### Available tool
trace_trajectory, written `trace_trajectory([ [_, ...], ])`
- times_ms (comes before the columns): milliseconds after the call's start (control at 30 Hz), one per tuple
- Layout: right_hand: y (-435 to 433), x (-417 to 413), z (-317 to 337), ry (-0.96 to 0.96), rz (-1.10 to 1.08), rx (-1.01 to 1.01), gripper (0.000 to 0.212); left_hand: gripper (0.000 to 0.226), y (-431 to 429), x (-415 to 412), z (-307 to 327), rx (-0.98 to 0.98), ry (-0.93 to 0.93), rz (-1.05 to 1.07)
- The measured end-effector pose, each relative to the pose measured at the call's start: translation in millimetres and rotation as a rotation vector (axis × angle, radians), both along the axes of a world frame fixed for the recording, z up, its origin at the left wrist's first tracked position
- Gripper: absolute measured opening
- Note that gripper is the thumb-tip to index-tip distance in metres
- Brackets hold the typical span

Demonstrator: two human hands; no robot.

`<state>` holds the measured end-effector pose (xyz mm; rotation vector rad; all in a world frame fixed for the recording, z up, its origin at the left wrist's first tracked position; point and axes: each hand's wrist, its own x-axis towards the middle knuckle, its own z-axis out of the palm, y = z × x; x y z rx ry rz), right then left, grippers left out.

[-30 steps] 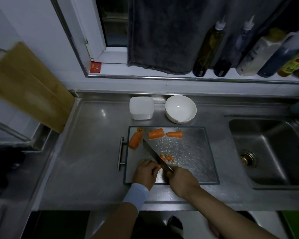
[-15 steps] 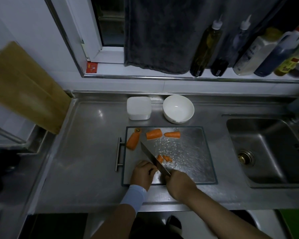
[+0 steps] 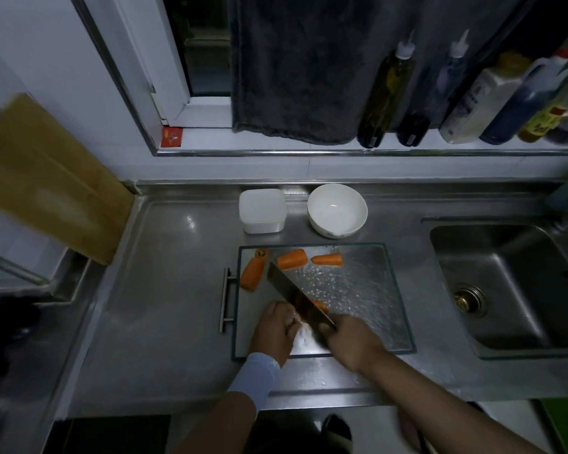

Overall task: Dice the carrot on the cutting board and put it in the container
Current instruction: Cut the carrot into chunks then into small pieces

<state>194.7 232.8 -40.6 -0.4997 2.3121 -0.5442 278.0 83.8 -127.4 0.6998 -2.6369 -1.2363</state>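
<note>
Leftmost, a wooden board leans against the wall, parked out of the way of the steel counter. Next comes the cutting board, set square to the person with its bar handle on the left side. The largest carrot chunk lies at the board's far-left corner, with two shorter chunks in a row beside it along the far edge. They are probably kept back there so the near half stays free for cutting. Just behind that corner, off the board, sits the white container, close enough that diced pieces should need only a short carry. At the near edge the left hand rests knuckles-up with its fingers curled under toward the blade, a guard posture. Whether it pins a carrot piece I cannot tell, since the blade and blur hide the fingertips. The knife slants from far-left to near-right, its flat close against those knuckles. A few cut bits show orange just on its right side. The right hand is wrapped tight round the knife's handle, which is buried in the fist. A white bowl stands beside the container, and the sink lies well apart to the right. Most of the carrot looks undiced.
</note>
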Motion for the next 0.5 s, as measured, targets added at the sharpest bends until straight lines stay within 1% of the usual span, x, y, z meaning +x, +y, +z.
trace_trajectory([
  [100,13.9,-17.0,3.5,0.009,-0.094,-0.018,0.028,0.036,-2.3,-11.8,-0.5,0.056,-0.04,-0.003],
  [200,24.0,-36.9,5.3,0.03,-0.162,0.0,0.025,0.039,-3.9,-26.5,-1.7,0.004,-0.116,-0.056],
  [267,31.2,-48.3,5.4,0.042,-0.179,0.011,0.025,0.035,-0.5,-36.0,4.9,-0.013,-0.146,-0.087],
  [333,38.0,-55.7,7.1,0.032,-0.182,0.017,0.024,0.023,7.9,-46.5,10.7,-0.047,-0.157,-0.105],
  [433,46.6,-64.1,8.2,0.027,-0.177,0.034,0.026,0.012,26.5,-69.8,14.3,-0.183,-0.147,-0.086],
  [467,49.6,-66.8,7.9,0.029,-0.173,0.042,0.025,0.011,33.9,-77.9,13.9,-0.124,-0.14,-0.06],
  [500,52.3,-69.7,8.1,0.034,-0.172,0.048,0.025,0.01,42.1,-87.8,15.6,-0.105,-0.134,-0.062],
])
